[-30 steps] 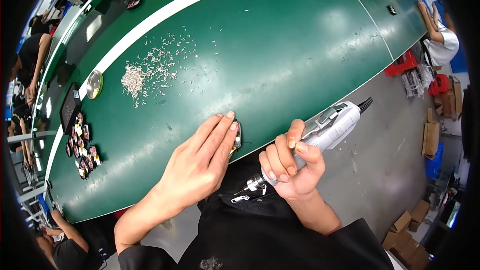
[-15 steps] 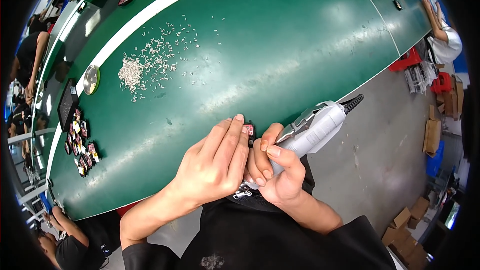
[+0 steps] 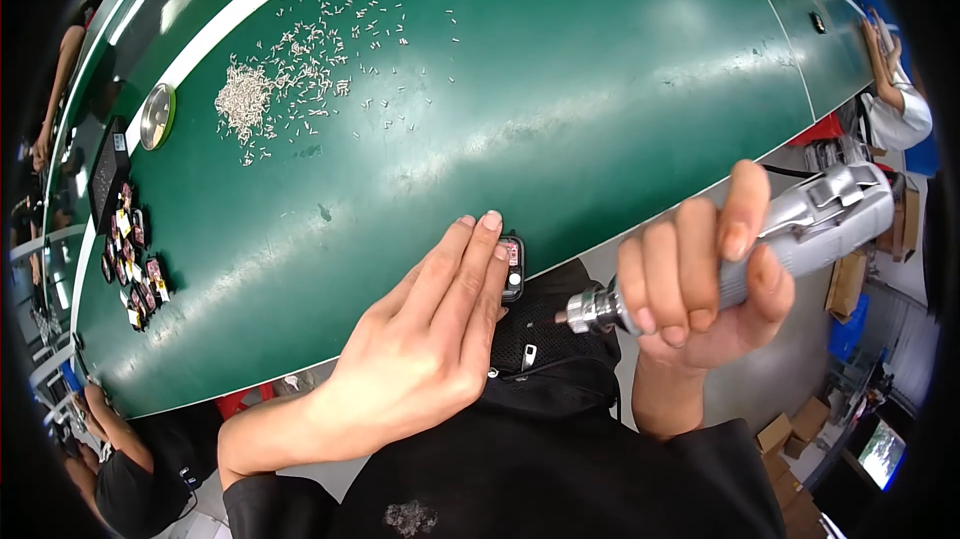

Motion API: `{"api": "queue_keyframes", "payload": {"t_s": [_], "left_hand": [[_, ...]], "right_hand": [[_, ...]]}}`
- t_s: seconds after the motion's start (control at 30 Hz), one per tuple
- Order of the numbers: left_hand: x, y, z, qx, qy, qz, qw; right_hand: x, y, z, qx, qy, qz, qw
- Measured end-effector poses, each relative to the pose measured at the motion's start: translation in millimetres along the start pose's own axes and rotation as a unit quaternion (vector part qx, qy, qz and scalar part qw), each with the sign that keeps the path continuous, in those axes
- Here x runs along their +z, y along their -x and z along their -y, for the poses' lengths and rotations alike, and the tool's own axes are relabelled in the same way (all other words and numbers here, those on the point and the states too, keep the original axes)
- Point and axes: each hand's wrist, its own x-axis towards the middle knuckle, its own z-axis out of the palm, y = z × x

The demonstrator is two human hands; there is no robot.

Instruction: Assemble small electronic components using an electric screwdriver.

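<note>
Left hand (image 3: pixel 425 349) lay against small black rounded plastic case (image 3: pixel 514 269), near edge of green counter (image 3: pixel 600 89), grasp unclear | right hand (image 3: pixel 695 284) gripped grey cylindrical power tool (image 3: pixel 830 209) | steadying case, squaring tool seemed wise

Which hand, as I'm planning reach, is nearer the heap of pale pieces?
Left: the left hand is below and right of the heap in the picture; the right hand is farther right.
</note>
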Motion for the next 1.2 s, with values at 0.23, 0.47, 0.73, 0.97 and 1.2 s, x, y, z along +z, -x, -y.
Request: {"api": "queue_keyframes", "payload": {"t_s": [0.23, 0.47, 0.73, 0.97, 1.2], "left_hand": [[6, 5, -2, 0.045, -0.117, 0.028, 0.992], [10, 8, 0, 0.037, -0.102, 0.010, 0.994], [13, 8, -1, 0.049, -0.109, -0.008, 0.993], [11, 8, -4, 0.040, -0.103, -0.019, 0.994], [10, 14, -6, 0.000, -0.046, -0.079, 0.996]], "right_hand": [[-6, -27, -10, -0.055, 0.110, 0.021, 0.992], [-11, -30, -19, -0.028, 0.119, 0.024, 0.992], [7, -34, -17, 0.004, 0.179, 0.043, 0.983], [8, -44, -20, 0.030, 0.228, 0.132, 0.964], [11, -48, -27, 0.033, 0.123, 0.178, 0.976]]}}
